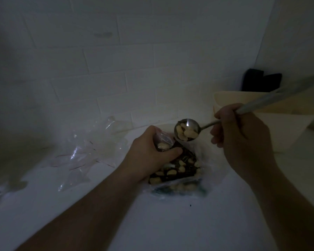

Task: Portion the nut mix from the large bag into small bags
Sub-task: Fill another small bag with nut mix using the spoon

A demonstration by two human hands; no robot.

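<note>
My left hand (150, 151) grips a small bag (162, 142) over the large bag (178, 171); my right hand (243, 140) holds a spoon (187, 129) with nuts.

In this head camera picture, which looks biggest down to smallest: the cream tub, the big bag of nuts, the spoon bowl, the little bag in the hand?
1. Cream tub
2. Big bag of nuts
3. Spoon bowl and little bag, which look alike; the left hand hides much of the bag.

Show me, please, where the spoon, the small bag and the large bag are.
spoon (187, 130): head view, on its bowl, above the nuts.
small bag (163, 142): head view, on its open mouth.
large bag (176, 172): head view, on the nut-filled middle.
</note>
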